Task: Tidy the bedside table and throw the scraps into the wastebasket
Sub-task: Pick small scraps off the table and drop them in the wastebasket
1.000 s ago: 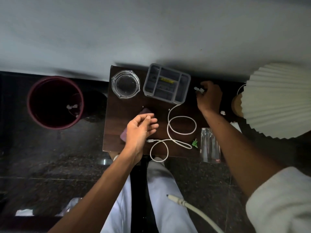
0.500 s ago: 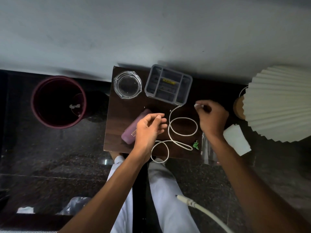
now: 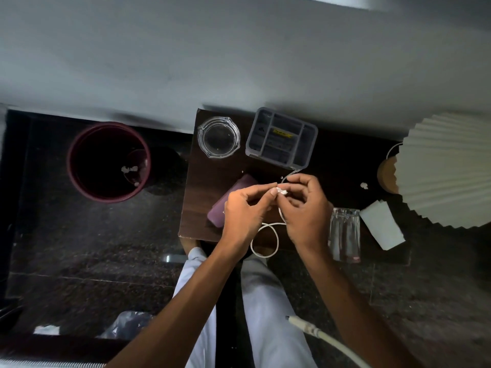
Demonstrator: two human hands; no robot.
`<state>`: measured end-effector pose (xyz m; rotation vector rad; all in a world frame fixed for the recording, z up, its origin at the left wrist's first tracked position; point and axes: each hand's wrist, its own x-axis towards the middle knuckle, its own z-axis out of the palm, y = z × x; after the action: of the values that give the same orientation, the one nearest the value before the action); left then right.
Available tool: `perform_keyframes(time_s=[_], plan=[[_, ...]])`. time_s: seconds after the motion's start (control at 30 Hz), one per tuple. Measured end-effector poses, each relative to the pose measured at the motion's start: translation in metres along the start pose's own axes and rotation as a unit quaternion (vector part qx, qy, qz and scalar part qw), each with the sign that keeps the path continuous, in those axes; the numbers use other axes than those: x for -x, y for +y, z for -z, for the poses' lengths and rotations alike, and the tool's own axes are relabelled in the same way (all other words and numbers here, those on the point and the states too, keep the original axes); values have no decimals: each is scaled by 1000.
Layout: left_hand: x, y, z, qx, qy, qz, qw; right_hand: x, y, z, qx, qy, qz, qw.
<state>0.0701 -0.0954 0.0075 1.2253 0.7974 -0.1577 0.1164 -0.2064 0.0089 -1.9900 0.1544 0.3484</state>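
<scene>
Over the middle of the dark wooden bedside table (image 3: 210, 181) my two hands meet. A small white paper scrap (image 3: 281, 192) is pinched between the fingertips of my right hand (image 3: 305, 208) and my left hand (image 3: 244, 211); which hand bears it I cannot tell. On the floor to the left stands the dark red wastebasket (image 3: 107, 162) with a few white scraps inside. Another white scrap (image 3: 364, 185) lies on the table near the lamp. A white cable (image 3: 265, 239) loops under my hands and past the front edge.
A glass ashtray (image 3: 218, 136) and a grey compartment organizer (image 3: 281, 140) stand at the back of the table. A purple case (image 3: 225, 205) lies under my left hand. A clear tumbler (image 3: 344, 235), a white card (image 3: 382, 227) and a pleated lamp shade (image 3: 449, 168) are on the right.
My right hand came back from the table's far right with a white scrap. My left hand rose to meet it, and both now pinch the scrap together.
</scene>
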Motion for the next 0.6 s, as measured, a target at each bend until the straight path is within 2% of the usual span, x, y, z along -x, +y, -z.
perform_keyframes(time_s=[0.37,0.6], plan=[[-1,2,51,56,71,30,996,20,-25,-51,4,-59,20,998],[-11,6,93,19,114,35,993,24,-38,-88,57,-65,50,995]])
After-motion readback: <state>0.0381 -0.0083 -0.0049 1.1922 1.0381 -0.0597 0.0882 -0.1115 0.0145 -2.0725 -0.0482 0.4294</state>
